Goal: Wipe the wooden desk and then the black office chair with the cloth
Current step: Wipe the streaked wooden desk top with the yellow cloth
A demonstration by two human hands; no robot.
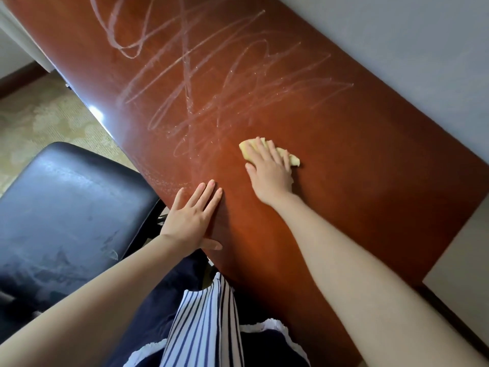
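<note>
Carpet (pixel 39 123), pale and patterned, lay at far left. The black office chair (pixel 66 207) stood on it just beside the wooden desk (pixel 344 168), its seat smudged with greyish marks. My left hand (pixel 189 215) rested flat at the desk's near edge, fingers straight, holding nothing. White looping streaks (pixel 211 83) crossed the reddish-brown top beyond it. Further right, my right hand (pixel 270 176) pressed the yellow cloth (pixel 294 160) against the desk, fingers spread flat over it rather than curled round it. Grey wall (pixel 397 35) bordered the desk's far side.
</note>
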